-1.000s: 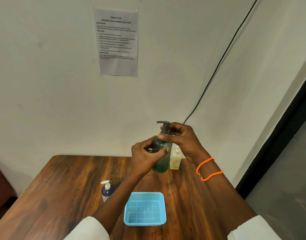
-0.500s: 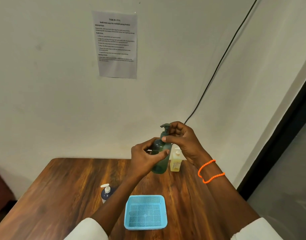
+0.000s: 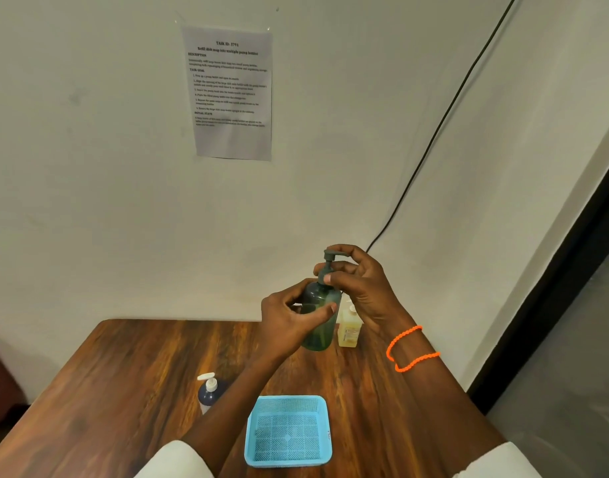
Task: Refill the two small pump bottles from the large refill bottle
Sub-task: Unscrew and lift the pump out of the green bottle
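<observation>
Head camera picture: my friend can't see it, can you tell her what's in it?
Two hands hold a green pump bottle above a wooden table: left hand around its body, right hand at the pump. On the table: blue basket, yellow bottle, dark pump bottle.

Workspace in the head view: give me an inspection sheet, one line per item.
Surface: wooden table, against the wall.
Job's things: green pump bottle held up, pump still on; dark pump bottle standing at the left; yellow bottle standing behind the green one.
Clutter: blue basket, nothing in it.
Hands: left hand grips the green bottle's body; right hand pinches its pump collar.
Cables: black cable running down the wall.
Surroundings: printed sheet on the wall.
</observation>
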